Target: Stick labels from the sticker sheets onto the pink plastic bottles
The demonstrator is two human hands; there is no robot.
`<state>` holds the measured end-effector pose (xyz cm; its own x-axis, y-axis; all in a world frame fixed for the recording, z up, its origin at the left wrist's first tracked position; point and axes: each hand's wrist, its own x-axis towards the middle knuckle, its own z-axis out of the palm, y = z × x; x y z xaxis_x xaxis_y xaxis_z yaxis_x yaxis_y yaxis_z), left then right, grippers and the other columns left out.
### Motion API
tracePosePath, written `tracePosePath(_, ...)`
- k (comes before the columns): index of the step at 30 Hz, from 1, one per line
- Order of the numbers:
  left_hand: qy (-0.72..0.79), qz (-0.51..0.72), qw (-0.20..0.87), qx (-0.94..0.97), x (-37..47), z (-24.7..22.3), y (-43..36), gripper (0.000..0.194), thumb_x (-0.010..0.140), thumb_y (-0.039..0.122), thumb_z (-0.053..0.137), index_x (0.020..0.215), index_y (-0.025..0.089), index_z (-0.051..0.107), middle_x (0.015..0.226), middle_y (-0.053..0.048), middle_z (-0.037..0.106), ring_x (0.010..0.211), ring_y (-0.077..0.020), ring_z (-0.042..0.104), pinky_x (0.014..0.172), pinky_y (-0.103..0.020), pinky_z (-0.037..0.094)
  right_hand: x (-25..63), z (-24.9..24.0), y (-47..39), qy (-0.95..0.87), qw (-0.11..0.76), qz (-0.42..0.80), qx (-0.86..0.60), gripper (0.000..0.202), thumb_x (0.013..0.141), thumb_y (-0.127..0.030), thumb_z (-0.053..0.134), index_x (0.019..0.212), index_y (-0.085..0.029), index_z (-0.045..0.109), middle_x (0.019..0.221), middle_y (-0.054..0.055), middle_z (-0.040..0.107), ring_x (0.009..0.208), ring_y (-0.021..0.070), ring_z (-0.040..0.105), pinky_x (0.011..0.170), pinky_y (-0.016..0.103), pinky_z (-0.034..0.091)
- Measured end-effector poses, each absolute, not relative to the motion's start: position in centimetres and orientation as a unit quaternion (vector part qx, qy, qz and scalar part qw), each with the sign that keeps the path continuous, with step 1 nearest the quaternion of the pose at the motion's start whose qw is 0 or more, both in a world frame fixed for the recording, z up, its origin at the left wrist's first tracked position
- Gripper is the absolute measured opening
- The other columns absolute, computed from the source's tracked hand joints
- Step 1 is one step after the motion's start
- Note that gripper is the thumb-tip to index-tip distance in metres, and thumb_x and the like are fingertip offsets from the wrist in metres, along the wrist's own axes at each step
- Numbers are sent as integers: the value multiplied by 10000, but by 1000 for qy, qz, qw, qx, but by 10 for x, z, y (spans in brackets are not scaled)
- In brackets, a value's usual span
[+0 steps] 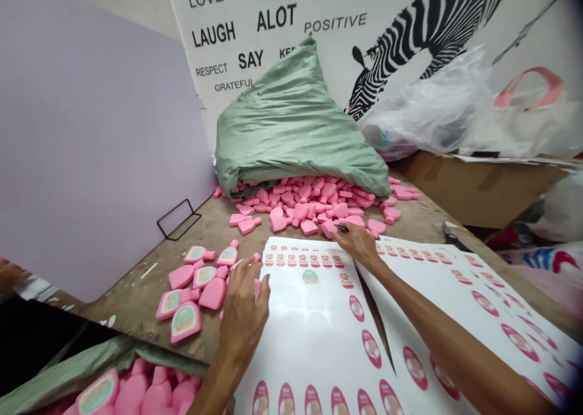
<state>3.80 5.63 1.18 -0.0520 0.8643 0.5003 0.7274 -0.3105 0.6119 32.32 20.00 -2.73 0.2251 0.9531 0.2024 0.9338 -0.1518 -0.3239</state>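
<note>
My left hand [246,302] is at the left edge of a white sticker sheet [291,336], its fingers curled over a small pink bottle [257,287] that they mostly hide. Beside it lie several flat pink bottles [212,293], some bearing a green and white oval label. My right hand [357,242] reaches over the far edge of the sheets to the pile of plain pink bottles [314,202]. Between its fingers is a slim black tool [340,227], whose kind I cannot make out; the fingertips are close to one bottle. A single green label [310,276] remains on the sheet's middle.
A green sack [291,123] spills the pile at the back. A second sticker sheet [423,318] lies right, with black-handled scissors or a cutter [455,237] beyond. A wire stand [179,220] is near the lilac panel [100,129]; a bottle-filled sack [150,390] sits low left.
</note>
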Motion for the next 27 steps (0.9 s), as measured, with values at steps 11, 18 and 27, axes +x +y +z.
tracePosePath(11, 482, 430, 230, 728, 89, -12, 23, 228, 856, 163, 448, 996, 193, 625, 1039, -123, 633, 1000, -255, 579, 868, -424, 479, 304, -45, 230, -601, 162, 39, -782, 641, 734, -595, 560, 1162, -120, 518, 1059, 199, 645, 1014, 340, 588, 759, 414, 436)
tracePosePath(18, 497, 416, 257, 717, 68, -11, 18, 265, 882, 153, 401, 982, 184, 644, 988, -124, 641, 934, -235, 591, 835, -366, 472, 312, -54, 246, -651, 178, 57, -736, 535, 805, -469, 505, 1193, -101, 525, 1026, 208, 660, 938, 325, 622, 725, 380, 428)
tracePosePath(27, 586, 513, 168, 604, -8, -4, 36, 230, 909, 266, 414, 910, 193, 632, 936, -75, 665, 906, -198, 606, 810, -310, 471, 293, -38, 179, -734, 223, 87, -635, 425, 780, -498, 542, 1061, -196, 640, 937, 99, 696, 822, 261, 648, 695, 339, 463)
